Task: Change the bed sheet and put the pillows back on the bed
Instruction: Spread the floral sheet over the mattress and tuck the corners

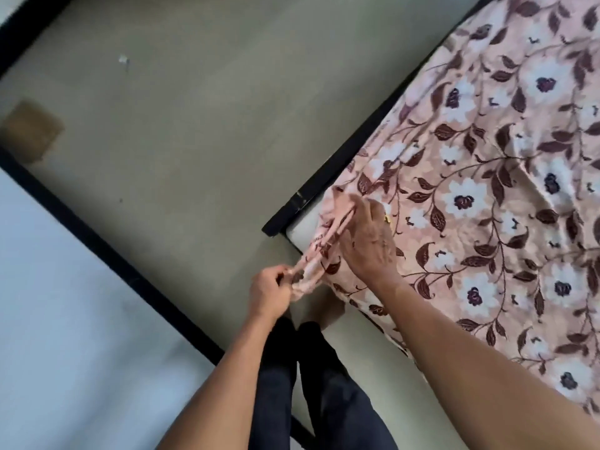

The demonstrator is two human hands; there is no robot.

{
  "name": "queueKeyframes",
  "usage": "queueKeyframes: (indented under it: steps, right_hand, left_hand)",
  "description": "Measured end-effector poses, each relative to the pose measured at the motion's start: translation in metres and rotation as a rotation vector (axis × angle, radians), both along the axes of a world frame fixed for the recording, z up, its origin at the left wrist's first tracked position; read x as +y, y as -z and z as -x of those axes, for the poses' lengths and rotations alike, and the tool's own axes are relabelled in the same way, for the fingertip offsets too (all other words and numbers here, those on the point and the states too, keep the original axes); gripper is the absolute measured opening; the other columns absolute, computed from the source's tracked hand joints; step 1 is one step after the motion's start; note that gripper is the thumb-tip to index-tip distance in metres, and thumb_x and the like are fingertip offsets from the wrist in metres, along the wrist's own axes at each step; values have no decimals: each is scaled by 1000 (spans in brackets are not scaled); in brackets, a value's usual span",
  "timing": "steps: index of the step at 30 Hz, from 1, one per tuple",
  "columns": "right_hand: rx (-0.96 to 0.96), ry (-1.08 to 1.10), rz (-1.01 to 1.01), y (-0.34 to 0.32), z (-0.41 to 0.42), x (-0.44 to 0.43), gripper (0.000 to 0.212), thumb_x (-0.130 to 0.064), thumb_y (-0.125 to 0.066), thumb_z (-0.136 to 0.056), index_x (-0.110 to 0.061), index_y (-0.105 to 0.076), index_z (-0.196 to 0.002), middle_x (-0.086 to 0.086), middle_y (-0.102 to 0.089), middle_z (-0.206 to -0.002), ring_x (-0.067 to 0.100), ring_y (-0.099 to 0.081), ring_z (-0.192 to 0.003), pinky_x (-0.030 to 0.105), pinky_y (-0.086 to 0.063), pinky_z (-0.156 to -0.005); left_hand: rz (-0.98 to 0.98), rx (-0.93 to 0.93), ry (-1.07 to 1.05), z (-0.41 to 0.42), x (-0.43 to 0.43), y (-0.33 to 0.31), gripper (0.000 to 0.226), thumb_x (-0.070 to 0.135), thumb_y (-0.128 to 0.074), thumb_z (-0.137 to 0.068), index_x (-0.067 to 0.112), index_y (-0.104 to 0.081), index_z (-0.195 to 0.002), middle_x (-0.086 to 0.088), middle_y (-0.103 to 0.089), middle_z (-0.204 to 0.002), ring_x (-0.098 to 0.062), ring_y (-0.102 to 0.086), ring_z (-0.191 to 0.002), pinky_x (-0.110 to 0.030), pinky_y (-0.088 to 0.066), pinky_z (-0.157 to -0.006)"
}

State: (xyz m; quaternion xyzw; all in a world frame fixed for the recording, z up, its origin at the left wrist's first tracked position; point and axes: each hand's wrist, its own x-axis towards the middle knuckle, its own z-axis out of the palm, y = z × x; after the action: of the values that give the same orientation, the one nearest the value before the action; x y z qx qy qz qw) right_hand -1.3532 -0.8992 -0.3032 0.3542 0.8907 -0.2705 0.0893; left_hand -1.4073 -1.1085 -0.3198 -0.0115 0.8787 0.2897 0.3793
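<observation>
A pink bed sheet [487,164] with white flowers and dark brown leaves covers the bed on the right. Its near corner is gathered into a twisted strip [319,251] that runs off the mattress corner toward me. My left hand [271,292] grips the lower end of that strip over the floor. My right hand [365,241] pinches the strip's upper end at the mattress corner. A bit of white mattress [303,222] shows beside the black bed frame [337,164]. No pillow is in view.
Grey-green floor [181,141] fills the middle. A black skirting strip [107,254] runs diagonally along a pale wall at left. A brown patch [31,129] lies on the floor at far left. My dark trouser legs [308,384] stand below my hands.
</observation>
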Motion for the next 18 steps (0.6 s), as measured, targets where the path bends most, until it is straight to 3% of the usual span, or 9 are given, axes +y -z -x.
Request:
queueKeyframes:
  steps: [4,8,10,12,15,18]
  right_hand:
    - [55,-152,-67,5,8,2,64,-15,-63,-88,-21,-40,-147,6,-44,-141,11,-51,-84,29,-53,-67]
    - [120,-349,-30,24,14,1,42,-12,-55,-90,-20,-45,-130,3,-48,-130,17,-56,-93,38,-57,-79]
    - [122,-398,-50,32,13,1,35,-15,-49,-91,-19,-48,-126,4,-49,-129,21,-57,-105,43,-56,-88]
    - [96,-425,-88,29,13,0,38,-18,-48,-89,-19,-51,-127,4,-49,-132,23,-57,-115,48,-51,-101]
    - [-19,-510,-207,18,13,0,54,-22,-56,-93,-18,-47,-146,7,-46,-150,26,-44,-141,51,-30,-123]
    - [-99,-606,-246,11,22,-2,58,-31,-50,-98,-20,-40,-154,4,-40,-160,24,-31,-152,48,-15,-128]
  left_hand:
    - [48,60,-556,24,0,29,22,23,-67,-94,10,-68,-77,-17,-72,-78,-36,-68,-76,-35,-43,-62]
    - [-81,132,-857,45,13,46,21,22,-67,-96,13,-67,-76,0,-63,-64,-9,-59,-52,-18,-42,-45]
    - [-136,185,-924,41,13,53,15,18,-69,-94,14,-70,-79,-1,-66,-69,-12,-63,-59,-15,-51,-51]
    - [-196,160,-1002,28,5,62,7,16,-70,-91,14,-74,-86,-2,-72,-81,-22,-71,-76,-28,-61,-68]
    - [-31,223,-812,3,-10,57,28,13,-64,-89,12,-70,-116,-2,-70,-114,-24,-66,-108,-32,-52,-96]
    - [-92,560,-399,-26,-10,32,35,1,-54,-81,8,-68,-112,-7,-64,-112,-24,-59,-106,-34,-47,-95]
